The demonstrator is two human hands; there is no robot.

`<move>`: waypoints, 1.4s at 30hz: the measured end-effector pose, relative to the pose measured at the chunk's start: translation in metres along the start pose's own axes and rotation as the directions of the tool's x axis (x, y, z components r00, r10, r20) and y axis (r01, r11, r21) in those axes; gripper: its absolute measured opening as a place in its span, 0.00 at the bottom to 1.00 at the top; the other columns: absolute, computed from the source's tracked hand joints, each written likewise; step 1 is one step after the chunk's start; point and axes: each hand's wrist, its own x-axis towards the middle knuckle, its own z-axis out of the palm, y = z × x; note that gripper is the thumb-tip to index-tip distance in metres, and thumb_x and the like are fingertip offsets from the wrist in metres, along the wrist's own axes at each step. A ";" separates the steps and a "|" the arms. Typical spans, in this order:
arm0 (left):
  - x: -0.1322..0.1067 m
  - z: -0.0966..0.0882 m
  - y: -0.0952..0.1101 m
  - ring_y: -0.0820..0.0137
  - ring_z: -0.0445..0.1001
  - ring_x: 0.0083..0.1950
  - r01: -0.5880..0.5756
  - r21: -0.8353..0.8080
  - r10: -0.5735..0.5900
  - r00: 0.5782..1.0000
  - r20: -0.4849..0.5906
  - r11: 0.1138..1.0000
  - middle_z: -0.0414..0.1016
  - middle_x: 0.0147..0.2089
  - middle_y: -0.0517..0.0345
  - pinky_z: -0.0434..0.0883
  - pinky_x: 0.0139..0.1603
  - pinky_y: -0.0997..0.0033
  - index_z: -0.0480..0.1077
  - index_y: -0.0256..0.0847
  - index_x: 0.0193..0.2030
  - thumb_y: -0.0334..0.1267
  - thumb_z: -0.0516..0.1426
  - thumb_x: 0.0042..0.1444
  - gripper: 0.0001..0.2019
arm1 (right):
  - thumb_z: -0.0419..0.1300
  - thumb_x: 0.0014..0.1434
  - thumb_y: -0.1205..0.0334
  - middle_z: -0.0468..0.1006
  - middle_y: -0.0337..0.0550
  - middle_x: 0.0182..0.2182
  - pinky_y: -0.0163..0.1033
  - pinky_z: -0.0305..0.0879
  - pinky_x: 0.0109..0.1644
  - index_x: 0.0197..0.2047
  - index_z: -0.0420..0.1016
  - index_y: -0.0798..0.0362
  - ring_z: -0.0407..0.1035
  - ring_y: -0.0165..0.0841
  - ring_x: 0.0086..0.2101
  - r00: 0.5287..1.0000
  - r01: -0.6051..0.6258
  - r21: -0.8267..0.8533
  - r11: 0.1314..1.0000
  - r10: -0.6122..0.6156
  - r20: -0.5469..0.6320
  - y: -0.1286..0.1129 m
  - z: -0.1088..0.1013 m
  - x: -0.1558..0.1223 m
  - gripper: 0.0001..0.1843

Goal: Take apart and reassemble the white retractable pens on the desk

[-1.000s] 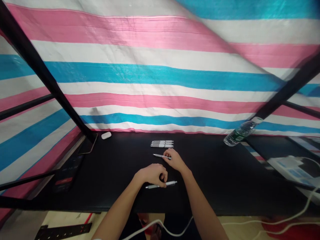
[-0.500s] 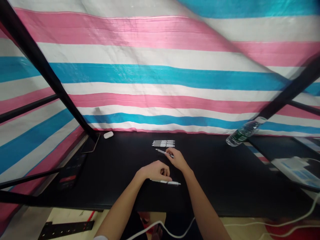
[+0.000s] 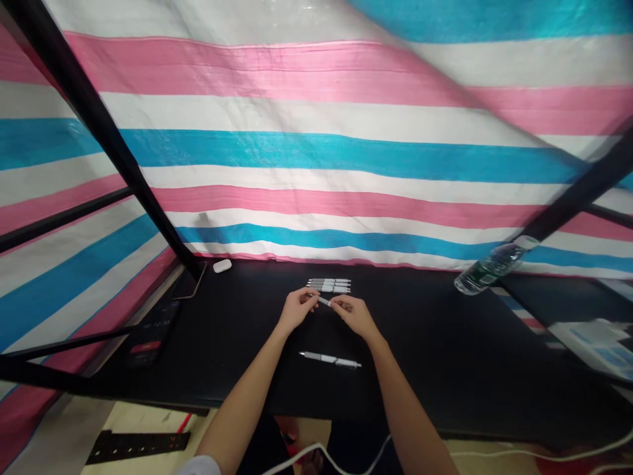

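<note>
My left hand [image 3: 297, 309] and my right hand [image 3: 353, 315] meet over the black table [image 3: 435, 343], pinching a slim white-and-grey pen [image 3: 322, 301] between their fingertips. The middle of this pen shows, and both its ends are partly hidden by my fingers. Another white retractable pen [image 3: 330, 359] lies alone on the table below my wrists, touched by neither hand. Just beyond my fingertips, several similar pens [image 3: 329, 285] lie side by side in a tight row.
A white earbud case [image 3: 222, 266] and a dark phone [image 3: 188, 282] sit at the far left of the table, beside a black frame post [image 3: 148, 191]. A clear water bottle [image 3: 492, 270] lies at the far right edge. Striped tarpaulin [image 3: 316, 165] hangs behind.
My left hand has left the lower pen and risen to join my right hand on the upper pen. The lower pen now lies uncovered, and the view has shifted slightly.
</note>
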 end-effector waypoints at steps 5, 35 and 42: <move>0.001 -0.002 0.002 0.73 0.71 0.26 0.022 -0.147 -0.049 0.982 -0.184 0.989 0.74 0.24 0.57 0.68 0.29 0.74 0.75 0.35 0.34 0.45 0.65 0.45 0.15 | 0.64 0.51 0.50 0.75 0.40 0.21 0.33 0.61 0.21 0.35 0.78 0.55 0.68 0.30 0.20 0.964 -0.253 0.409 0.877 0.266 0.026 0.004 -0.005 0.002 0.16; 0.003 0.001 0.003 0.71 0.75 0.30 0.057 -0.293 -0.107 0.982 -0.157 0.954 0.76 0.33 0.54 0.73 0.30 0.72 0.72 0.34 0.42 0.50 0.64 0.46 0.22 | 0.68 0.49 0.53 0.82 0.47 0.37 0.45 0.73 0.50 0.37 0.78 0.53 0.77 0.41 0.42 0.918 -0.151 0.823 0.547 0.386 -0.088 0.021 0.001 0.008 0.15; 0.003 0.000 0.002 0.75 0.70 0.25 0.038 -0.143 -0.055 0.992 -0.116 0.989 0.72 0.25 0.58 0.69 0.27 0.75 0.72 0.34 0.31 0.49 0.62 0.48 0.16 | 0.67 0.50 0.54 0.81 0.46 0.39 0.43 0.73 0.47 0.38 0.78 0.52 0.77 0.40 0.41 0.917 -0.168 0.806 0.568 0.389 -0.083 0.022 0.001 0.008 0.14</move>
